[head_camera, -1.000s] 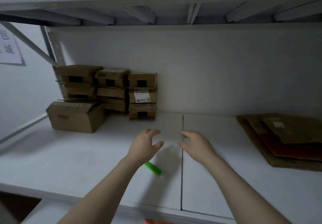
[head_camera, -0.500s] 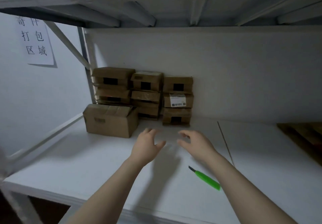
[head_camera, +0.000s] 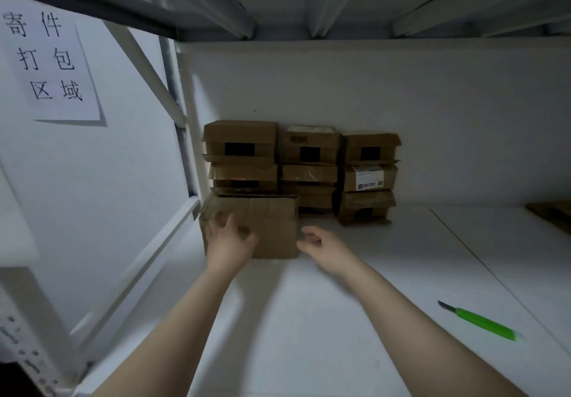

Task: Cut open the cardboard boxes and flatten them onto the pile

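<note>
One cardboard box [head_camera: 268,226] stands closed at the left end of a white shelf [head_camera: 309,319], its long brown face turned toward the camera. The left hand [head_camera: 228,239] lies against the left part of that face with its fingers spread and only slightly bent, gripping nothing; motion blur hides how firmly it touches. The right hand [head_camera: 324,245] hovers just beside the box's lower right corner, fingers loosely curled and empty, and whether it touches the cardboard cannot be told. Behind the box, against the back wall, three stacks of smaller boxes [head_camera: 309,164] stand side by side, one of them bearing a white label [head_camera: 369,177]. Well to the right of the box and nearer the camera, a green-handled knife [head_camera: 482,324] lies on the shelf. Far to the box's right, the corner of a flattened cardboard pile [head_camera: 553,214] shows at the frame's edge. Above and to the left of the box, a paper sign [head_camera: 49,59] with printed characters hangs on the side wall.
</note>
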